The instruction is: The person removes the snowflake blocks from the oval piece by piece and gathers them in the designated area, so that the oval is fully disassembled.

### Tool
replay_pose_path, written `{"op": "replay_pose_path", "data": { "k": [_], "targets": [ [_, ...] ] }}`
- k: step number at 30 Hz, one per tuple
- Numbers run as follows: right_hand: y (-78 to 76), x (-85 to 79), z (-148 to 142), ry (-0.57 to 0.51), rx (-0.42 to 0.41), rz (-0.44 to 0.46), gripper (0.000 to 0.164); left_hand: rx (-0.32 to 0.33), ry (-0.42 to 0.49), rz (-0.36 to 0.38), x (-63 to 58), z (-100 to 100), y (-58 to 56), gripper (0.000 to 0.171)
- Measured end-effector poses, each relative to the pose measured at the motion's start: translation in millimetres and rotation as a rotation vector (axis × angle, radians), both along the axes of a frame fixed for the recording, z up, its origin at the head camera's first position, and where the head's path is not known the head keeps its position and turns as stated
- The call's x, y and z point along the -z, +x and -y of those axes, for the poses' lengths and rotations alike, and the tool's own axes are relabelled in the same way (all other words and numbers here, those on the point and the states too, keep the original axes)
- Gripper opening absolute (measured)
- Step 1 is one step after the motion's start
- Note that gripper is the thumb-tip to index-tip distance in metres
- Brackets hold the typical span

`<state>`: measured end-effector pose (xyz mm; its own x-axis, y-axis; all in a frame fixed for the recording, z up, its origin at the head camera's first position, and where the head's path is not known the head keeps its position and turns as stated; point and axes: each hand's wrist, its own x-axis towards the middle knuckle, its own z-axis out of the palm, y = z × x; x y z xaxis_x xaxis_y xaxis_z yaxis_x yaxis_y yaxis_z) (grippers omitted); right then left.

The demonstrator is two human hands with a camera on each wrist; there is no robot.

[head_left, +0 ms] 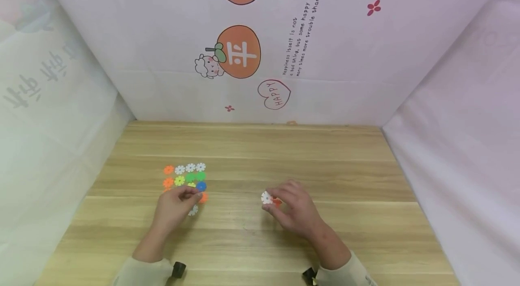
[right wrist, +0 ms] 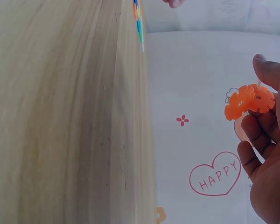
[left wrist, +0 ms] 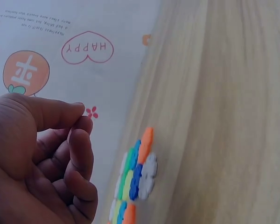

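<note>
My left hand [head_left: 174,207] is over a block of flat, notched snowflake discs at the left of the table, fingertips close to a blue disc [head_left: 201,186]. In the left wrist view its thumb and index fingertips meet and the other fingers curl, with nothing visible between them. My right hand [head_left: 294,209] is above the table, right of the discs, and holds a small cluster of snowflake discs between thumb and fingers. In the head view a white disc [head_left: 266,197] of this cluster faces up; two orange discs [right wrist: 240,102] show in the right wrist view.
The laid discs form rows of orange, white, yellow [head_left: 179,181], green [head_left: 196,177] and blue; my left hand hides part of them. A printed white cloth [head_left: 325,96] hangs behind the wooden table [head_left: 325,150], with white cloth on both sides.
</note>
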<state>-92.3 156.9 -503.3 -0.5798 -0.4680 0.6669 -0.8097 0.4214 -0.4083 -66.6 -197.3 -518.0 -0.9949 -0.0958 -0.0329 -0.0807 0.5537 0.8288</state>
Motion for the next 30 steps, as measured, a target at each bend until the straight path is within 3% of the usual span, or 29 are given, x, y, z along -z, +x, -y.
{"op": "replay_pose_path", "data": {
  "k": [14,23,30],
  "targets": [
    [-1.7,-0.4,4,-0.035,-0.032,-0.040,0.030,0.108,0.060,0.016,3.0,-46,-5.8,0.004],
    [-2.2,-0.4,7,-0.016,-0.032,-0.022,0.031,0.268,0.152,-0.014,0.4,-71,-9.9,0.006],
    [-1.8,2.4,11,0.003,-0.048,-0.024,0.031,0.379,0.223,0.026,-2.3,-85,-9.0,0.016]
  ]
}}
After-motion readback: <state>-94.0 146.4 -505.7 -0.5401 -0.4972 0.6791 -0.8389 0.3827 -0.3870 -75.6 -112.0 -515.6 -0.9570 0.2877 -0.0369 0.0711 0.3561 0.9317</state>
